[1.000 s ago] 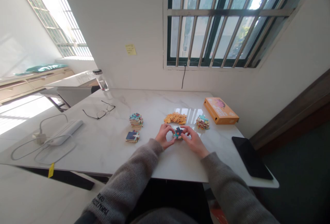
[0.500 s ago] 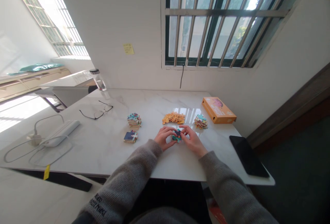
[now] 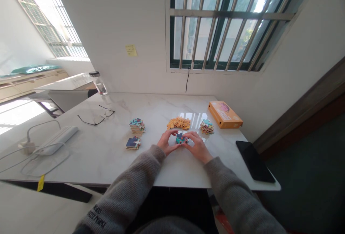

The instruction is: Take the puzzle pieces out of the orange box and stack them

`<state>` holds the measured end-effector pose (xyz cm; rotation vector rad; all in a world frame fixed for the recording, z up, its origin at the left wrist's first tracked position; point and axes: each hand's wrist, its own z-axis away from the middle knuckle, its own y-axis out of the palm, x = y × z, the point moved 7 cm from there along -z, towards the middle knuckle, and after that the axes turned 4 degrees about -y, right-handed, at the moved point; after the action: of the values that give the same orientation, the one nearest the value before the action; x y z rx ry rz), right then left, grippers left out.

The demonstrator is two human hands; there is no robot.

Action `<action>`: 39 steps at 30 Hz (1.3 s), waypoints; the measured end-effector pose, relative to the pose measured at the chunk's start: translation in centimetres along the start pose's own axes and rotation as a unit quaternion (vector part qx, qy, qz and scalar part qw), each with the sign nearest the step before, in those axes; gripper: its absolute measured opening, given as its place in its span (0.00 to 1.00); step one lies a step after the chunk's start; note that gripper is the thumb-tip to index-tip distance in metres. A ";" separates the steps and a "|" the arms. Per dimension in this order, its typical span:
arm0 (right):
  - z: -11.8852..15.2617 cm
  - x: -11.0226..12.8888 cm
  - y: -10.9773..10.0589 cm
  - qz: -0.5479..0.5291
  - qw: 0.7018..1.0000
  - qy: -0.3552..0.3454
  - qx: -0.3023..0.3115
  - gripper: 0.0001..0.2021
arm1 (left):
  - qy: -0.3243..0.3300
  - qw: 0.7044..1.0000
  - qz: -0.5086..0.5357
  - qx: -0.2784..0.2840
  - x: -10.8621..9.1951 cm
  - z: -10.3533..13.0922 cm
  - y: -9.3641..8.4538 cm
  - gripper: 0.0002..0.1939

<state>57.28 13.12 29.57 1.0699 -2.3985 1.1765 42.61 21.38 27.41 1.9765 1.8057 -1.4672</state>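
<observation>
Between my two hands is a small group of jigsaw puzzle pieces (image 3: 180, 138), dark blue and teal with bits of orange. My left hand (image 3: 166, 143) curves around its left side, thumb low and fingertips at the upper edge. On the other side, my right hand (image 3: 198, 147) grips it with thumb and fingers, covering its right part. Just beyond lies a heap of orange-backed puzzle pieces (image 3: 178, 123). A stack of mixed pieces (image 3: 207, 127) stands to the right. Two more sit on the left: a taller stack (image 3: 137, 126) and a lower, dark blue-topped stack (image 3: 133, 143).
An orange puzzle box (image 3: 225, 114) lies at the back right, with a black tablet or phone (image 3: 254, 161) near the right edge. Glasses (image 3: 98, 118), a clear bottle (image 3: 99, 83) and a white power strip with cables (image 3: 60, 140) occupy the left of the white table (image 3: 107, 155).
My right fingers have shifted off the top of the puzzle pieces, so more of their dark blue and teal surface shows. The whole view has moved slightly.
</observation>
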 end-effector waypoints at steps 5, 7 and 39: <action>-0.3 -2.2 -2.4 0.077 0.993 0.032 -0.086 0.09 | -0.004 1.000 -0.013 -0.015 0.2 0.1 -0.2 0.26; -0.3 -3.9 -4.1 0.122 0.983 0.051 -0.128 0.10 | 0.006 1.000 -0.026 -0.009 0.1 0.1 -0.1 0.22; -0.5 -5.9 -4.4 0.249 0.956 0.063 -0.142 0.12 | 0.023 0.995 -0.093 0.041 1.6 0.0 1.9 0.16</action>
<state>64.46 14.66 29.38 0.2968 -2.7052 0.9471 43.87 21.96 25.31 1.9394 2.0279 -1.5850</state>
